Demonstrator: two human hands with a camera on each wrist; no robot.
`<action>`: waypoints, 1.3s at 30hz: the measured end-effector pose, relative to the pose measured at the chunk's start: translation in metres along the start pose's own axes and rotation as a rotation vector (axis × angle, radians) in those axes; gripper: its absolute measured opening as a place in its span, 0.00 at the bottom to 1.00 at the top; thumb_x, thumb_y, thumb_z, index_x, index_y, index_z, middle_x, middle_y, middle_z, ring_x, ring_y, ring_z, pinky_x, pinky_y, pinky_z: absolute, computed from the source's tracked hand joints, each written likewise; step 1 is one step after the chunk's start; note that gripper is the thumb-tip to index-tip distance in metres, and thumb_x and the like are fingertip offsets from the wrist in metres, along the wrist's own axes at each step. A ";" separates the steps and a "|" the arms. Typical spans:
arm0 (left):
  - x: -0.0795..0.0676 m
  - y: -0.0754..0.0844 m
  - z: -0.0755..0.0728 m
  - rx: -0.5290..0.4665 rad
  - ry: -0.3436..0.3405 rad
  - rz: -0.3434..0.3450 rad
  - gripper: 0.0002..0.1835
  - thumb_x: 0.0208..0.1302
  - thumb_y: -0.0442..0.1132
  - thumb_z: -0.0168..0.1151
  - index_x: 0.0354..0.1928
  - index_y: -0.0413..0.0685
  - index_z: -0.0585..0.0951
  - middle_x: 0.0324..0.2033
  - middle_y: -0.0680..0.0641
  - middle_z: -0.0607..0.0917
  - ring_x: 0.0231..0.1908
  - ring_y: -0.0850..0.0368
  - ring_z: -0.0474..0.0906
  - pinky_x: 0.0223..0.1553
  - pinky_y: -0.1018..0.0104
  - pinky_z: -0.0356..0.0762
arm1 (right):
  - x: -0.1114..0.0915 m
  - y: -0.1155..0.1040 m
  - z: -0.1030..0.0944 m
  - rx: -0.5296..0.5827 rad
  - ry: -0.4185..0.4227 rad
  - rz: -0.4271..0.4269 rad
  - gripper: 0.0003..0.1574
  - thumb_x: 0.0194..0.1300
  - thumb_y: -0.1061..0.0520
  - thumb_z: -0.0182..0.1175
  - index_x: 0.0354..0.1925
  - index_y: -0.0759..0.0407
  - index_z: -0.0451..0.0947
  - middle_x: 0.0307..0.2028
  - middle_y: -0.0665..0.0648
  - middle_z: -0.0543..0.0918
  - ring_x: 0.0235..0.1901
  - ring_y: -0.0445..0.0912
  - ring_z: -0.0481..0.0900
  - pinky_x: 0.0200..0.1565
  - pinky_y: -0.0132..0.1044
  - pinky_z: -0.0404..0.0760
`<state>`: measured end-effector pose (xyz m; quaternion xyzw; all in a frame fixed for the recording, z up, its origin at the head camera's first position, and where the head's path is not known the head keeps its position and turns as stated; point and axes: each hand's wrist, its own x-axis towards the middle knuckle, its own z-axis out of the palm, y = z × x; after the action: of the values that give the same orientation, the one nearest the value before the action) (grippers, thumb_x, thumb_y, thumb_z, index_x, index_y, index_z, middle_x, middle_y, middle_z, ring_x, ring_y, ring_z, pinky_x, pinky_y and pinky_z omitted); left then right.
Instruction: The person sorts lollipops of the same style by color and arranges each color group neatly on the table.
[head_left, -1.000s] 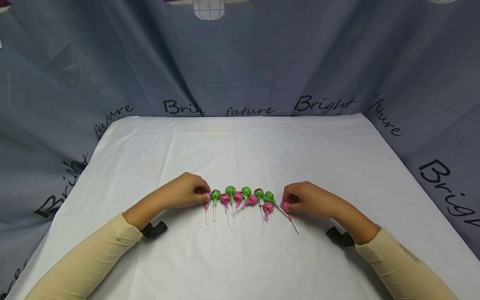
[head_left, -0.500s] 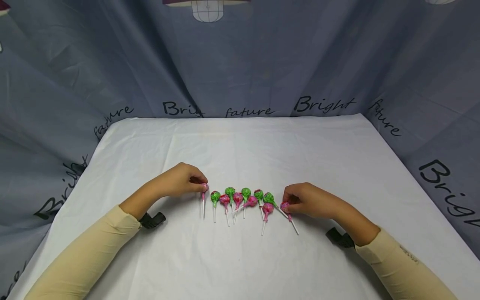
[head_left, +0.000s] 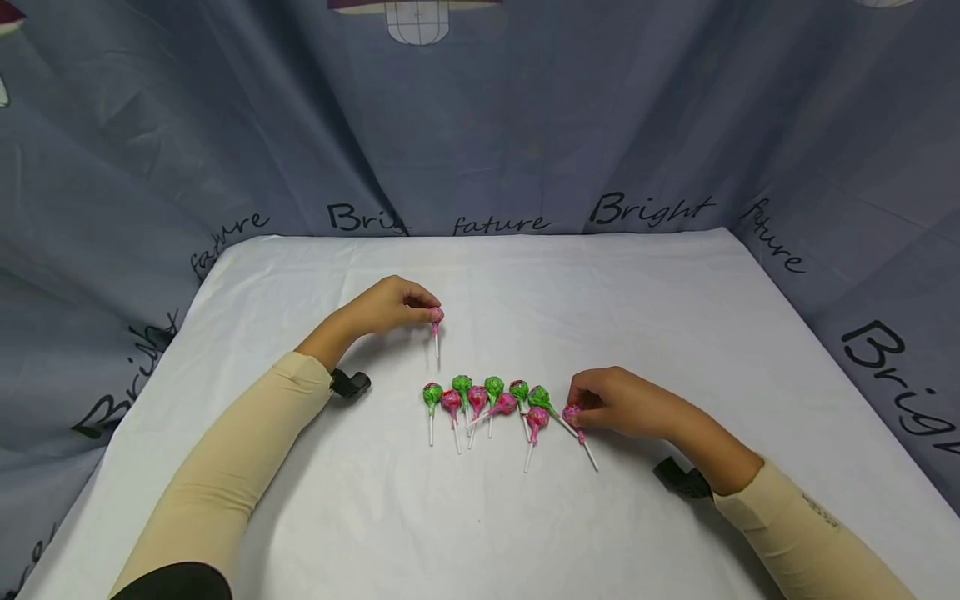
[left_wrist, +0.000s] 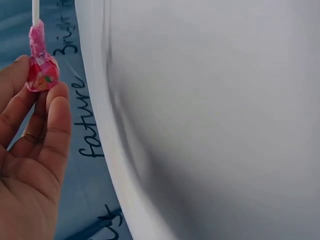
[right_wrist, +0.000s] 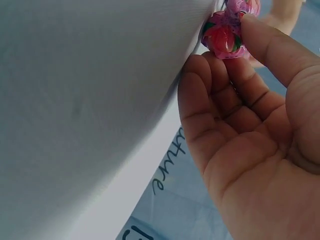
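My left hand (head_left: 393,305) pinches a pink-wrapped lollipop (head_left: 437,316) by its head, beyond the row, its white stick pointing toward me. In the left wrist view the pink wrapper (left_wrist: 43,73) sits between thumb and fingertips. At the row's right end my right hand (head_left: 618,402) pinches the head of another pink lollipop (head_left: 572,414), its stick slanting down to the right. Between the hands lies a loose row of green lollipops (head_left: 432,393) and pink ones (head_left: 537,417), several of each, sticks mostly toward me. One pink lollipop (head_left: 505,404) lies sideways across its neighbours' sticks.
A white cloth (head_left: 480,525) covers the table, its far edge meeting a grey-blue curtain (head_left: 480,125) with black lettering. Dark wrist cameras (head_left: 350,384) are strapped under both wrists. Bare cloth surrounds the lollipops on every side.
My left hand has lifted the pink lollipop from the row's left end and carried it away from me and slightly right. The right hand has stayed in place.
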<state>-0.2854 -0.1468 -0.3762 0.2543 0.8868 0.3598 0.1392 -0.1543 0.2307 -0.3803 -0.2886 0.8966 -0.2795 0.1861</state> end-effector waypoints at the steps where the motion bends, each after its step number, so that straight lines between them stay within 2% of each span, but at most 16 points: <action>1: 0.005 -0.001 -0.001 -0.020 0.008 -0.001 0.15 0.65 0.49 0.68 0.48 0.50 0.87 0.42 0.54 0.87 0.45 0.55 0.78 0.48 0.58 0.73 | 0.000 0.000 0.000 0.003 -0.001 0.000 0.08 0.63 0.57 0.69 0.34 0.48 0.78 0.27 0.44 0.76 0.30 0.41 0.73 0.32 0.34 0.75; 7: 0.033 -0.005 -0.003 -0.135 0.058 -0.009 0.15 0.65 0.47 0.68 0.48 0.47 0.87 0.41 0.52 0.88 0.48 0.55 0.79 0.53 0.58 0.72 | 0.000 0.000 -0.001 0.005 0.002 -0.014 0.07 0.63 0.56 0.69 0.34 0.49 0.78 0.28 0.44 0.76 0.30 0.41 0.72 0.32 0.34 0.74; 12: 0.054 -0.010 -0.005 -0.150 0.116 -0.039 0.16 0.66 0.47 0.68 0.50 0.45 0.85 0.44 0.50 0.87 0.50 0.56 0.78 0.56 0.59 0.71 | -0.002 0.000 0.000 0.003 0.007 -0.002 0.08 0.63 0.57 0.69 0.34 0.49 0.78 0.27 0.44 0.76 0.29 0.40 0.72 0.32 0.33 0.73; 19: 0.075 -0.011 -0.010 -0.133 0.144 -0.078 0.17 0.67 0.44 0.67 0.52 0.43 0.84 0.47 0.48 0.86 0.52 0.54 0.77 0.57 0.60 0.70 | -0.001 0.000 0.000 0.005 0.007 -0.015 0.08 0.63 0.57 0.69 0.34 0.49 0.78 0.27 0.44 0.75 0.30 0.40 0.72 0.32 0.34 0.73; 24: 0.090 -0.009 -0.006 -0.091 0.142 -0.125 0.18 0.68 0.46 0.65 0.55 0.45 0.83 0.49 0.49 0.84 0.53 0.55 0.75 0.58 0.60 0.70 | -0.002 0.000 -0.001 -0.006 0.014 -0.026 0.08 0.63 0.57 0.69 0.33 0.49 0.78 0.27 0.43 0.75 0.30 0.40 0.71 0.32 0.34 0.73; 27: 0.098 -0.009 -0.002 -0.060 0.168 -0.146 0.18 0.69 0.45 0.64 0.55 0.44 0.83 0.50 0.48 0.84 0.53 0.54 0.75 0.58 0.59 0.70 | -0.002 0.000 -0.001 -0.008 0.011 -0.014 0.08 0.63 0.57 0.69 0.33 0.49 0.77 0.27 0.43 0.75 0.30 0.40 0.72 0.32 0.33 0.73; 32: 0.106 -0.008 0.003 -0.038 0.219 -0.163 0.18 0.69 0.42 0.63 0.56 0.41 0.82 0.50 0.44 0.84 0.52 0.52 0.75 0.58 0.59 0.70 | -0.003 0.001 0.000 -0.002 0.008 -0.014 0.08 0.63 0.57 0.69 0.33 0.48 0.77 0.27 0.43 0.75 0.30 0.40 0.72 0.32 0.33 0.73; 39: 0.116 -0.008 0.009 -0.014 0.206 -0.210 0.18 0.70 0.42 0.62 0.57 0.42 0.82 0.51 0.45 0.83 0.54 0.52 0.75 0.59 0.58 0.70 | -0.003 0.001 -0.001 -0.007 0.013 -0.022 0.08 0.63 0.57 0.69 0.33 0.48 0.77 0.27 0.43 0.75 0.29 0.39 0.71 0.32 0.33 0.73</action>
<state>-0.3809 -0.0828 -0.3954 0.1208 0.9156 0.3737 0.0861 -0.1526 0.2333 -0.3798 -0.2975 0.8955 -0.2803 0.1763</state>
